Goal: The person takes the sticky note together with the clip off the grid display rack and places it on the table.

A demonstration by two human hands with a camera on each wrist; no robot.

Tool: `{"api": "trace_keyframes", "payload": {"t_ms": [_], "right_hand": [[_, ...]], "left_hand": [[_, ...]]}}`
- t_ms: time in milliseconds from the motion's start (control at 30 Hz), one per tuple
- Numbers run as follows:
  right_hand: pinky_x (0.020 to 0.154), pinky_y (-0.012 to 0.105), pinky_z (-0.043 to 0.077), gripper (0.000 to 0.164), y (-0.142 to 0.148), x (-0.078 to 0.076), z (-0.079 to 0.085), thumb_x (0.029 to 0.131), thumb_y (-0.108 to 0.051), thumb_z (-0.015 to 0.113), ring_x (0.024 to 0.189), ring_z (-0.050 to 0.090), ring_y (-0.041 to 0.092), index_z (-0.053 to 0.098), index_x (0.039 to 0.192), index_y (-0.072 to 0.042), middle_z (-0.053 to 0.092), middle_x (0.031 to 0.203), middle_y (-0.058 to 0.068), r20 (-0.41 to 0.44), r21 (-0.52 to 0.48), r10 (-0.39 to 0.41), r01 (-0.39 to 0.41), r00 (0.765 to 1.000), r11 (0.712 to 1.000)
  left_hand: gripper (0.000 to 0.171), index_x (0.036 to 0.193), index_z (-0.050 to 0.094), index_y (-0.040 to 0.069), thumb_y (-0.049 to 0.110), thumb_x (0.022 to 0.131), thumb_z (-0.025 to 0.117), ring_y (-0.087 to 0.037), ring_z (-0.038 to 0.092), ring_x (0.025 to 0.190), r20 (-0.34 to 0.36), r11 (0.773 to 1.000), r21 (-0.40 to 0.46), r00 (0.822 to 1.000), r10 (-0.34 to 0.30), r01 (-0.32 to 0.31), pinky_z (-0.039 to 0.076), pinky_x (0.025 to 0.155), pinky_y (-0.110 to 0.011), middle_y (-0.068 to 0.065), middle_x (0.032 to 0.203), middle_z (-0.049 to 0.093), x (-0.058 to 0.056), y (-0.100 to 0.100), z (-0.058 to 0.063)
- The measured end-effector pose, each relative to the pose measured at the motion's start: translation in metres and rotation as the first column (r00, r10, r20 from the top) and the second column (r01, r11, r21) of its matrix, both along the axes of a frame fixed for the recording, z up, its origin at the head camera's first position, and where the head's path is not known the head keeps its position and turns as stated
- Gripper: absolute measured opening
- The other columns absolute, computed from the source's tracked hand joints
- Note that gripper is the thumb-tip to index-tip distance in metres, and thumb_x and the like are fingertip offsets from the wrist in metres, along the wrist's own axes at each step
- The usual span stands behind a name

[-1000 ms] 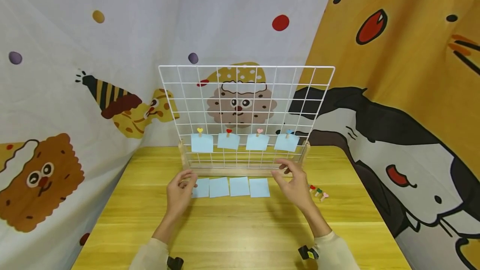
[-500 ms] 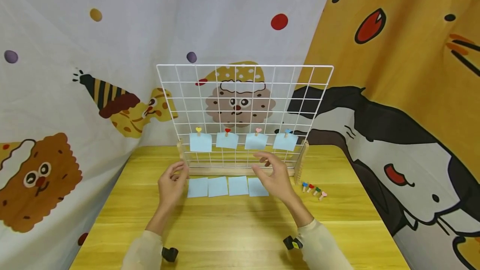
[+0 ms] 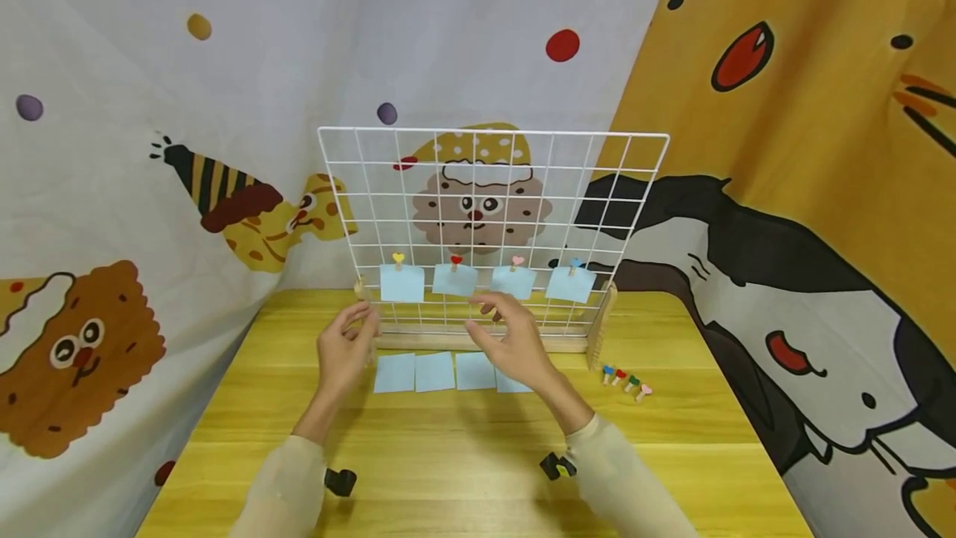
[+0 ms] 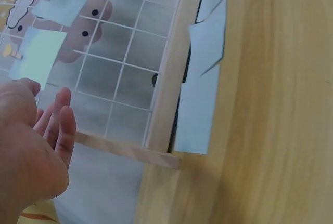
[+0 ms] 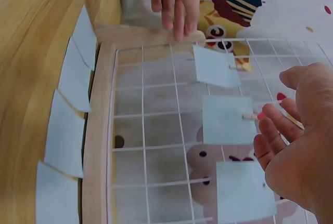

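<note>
Your left hand [image 3: 345,349] and right hand [image 3: 514,342] hover, fingers relaxed, before the white wire grid panel [image 3: 489,227] holding four clipped pale-blue paper squares [image 3: 402,283]; four more pale-blue sheets [image 3: 435,371] lie on the yellow wooden table [image 3: 463,447]

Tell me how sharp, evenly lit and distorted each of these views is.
Head view: even, soft light, faint shadows on the table, everything sharp, with wide-angle bowing toward the edges. Left wrist view: the left hand is close and soft, the wire grid slightly hazy. Right wrist view: the right hand is soft, the blue notes reasonably sharp; no glare.
</note>
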State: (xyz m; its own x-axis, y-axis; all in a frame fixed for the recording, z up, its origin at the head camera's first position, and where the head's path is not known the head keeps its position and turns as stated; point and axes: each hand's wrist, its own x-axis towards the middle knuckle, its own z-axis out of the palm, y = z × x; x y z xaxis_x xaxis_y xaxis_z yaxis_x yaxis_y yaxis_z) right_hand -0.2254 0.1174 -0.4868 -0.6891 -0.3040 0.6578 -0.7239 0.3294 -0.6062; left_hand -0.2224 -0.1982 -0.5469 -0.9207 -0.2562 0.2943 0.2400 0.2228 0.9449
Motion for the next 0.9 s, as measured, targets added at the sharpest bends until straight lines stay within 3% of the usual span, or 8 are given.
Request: {"api": "trace_keyframes", "payload": {"t_ms": [200,400,667,900], "right_hand": [[0.088,0.036,0.060,0.039,-0.018,-0.005,0.010,0.100,-0.008,0.085,0.107,0.072,0.029,0.074,0.137,-0.010,0.079,0.129,0.013,-0.046,0.032,0.026,-0.024,0.999,0.999],[0.088,0.044,0.064,0.040,-0.034,-0.011,0.019,0.099,-0.008,0.086,0.106,0.073,0.031,0.073,0.136,0.000,0.079,0.127,0.015,-0.062,0.050,0.046,-0.043,0.997,0.998],[0.086,0.052,0.066,0.038,-0.050,-0.018,0.031,0.101,-0.011,0.084,0.105,0.073,0.037,0.073,0.137,-0.002,0.079,0.127,0.017,-0.039,0.056,0.072,-0.070,0.997,0.996],[0.080,0.053,0.066,0.038,-0.063,-0.027,0.034,0.099,-0.007,0.085,0.100,0.071,0.033,0.072,0.133,0.005,0.079,0.125,0.022,-0.070,0.057,0.091,-0.088,0.993,0.995]], "left_hand": [[0.041,0.143,0.071,-0.001,0.024,0.110,0.076,0.003,0.077,0.077,-0.025,1.000,-0.007,0.999,-0.027,0.027,0.058,0.057,-0.017,-0.024,0.136,0.078,-0.010,0.003,0.006],[0.038,0.140,0.073,0.002,0.023,0.109,0.079,0.004,0.076,0.075,-0.031,0.999,-0.037,0.999,-0.022,0.021,0.053,0.053,-0.016,-0.023,0.133,0.080,-0.017,0.008,0.014],[0.033,0.135,0.077,0.004,0.021,0.106,0.081,-0.008,0.080,0.078,-0.016,0.999,-0.051,1.000,0.000,-0.001,0.063,0.076,-0.013,-0.022,0.127,0.082,-0.021,0.011,0.019],[0.027,0.129,0.079,0.002,0.016,0.105,0.082,0.000,0.076,0.071,-0.020,1.000,-0.008,1.000,0.010,-0.010,0.061,0.069,-0.013,-0.027,0.119,0.083,-0.026,0.011,0.019]]}}
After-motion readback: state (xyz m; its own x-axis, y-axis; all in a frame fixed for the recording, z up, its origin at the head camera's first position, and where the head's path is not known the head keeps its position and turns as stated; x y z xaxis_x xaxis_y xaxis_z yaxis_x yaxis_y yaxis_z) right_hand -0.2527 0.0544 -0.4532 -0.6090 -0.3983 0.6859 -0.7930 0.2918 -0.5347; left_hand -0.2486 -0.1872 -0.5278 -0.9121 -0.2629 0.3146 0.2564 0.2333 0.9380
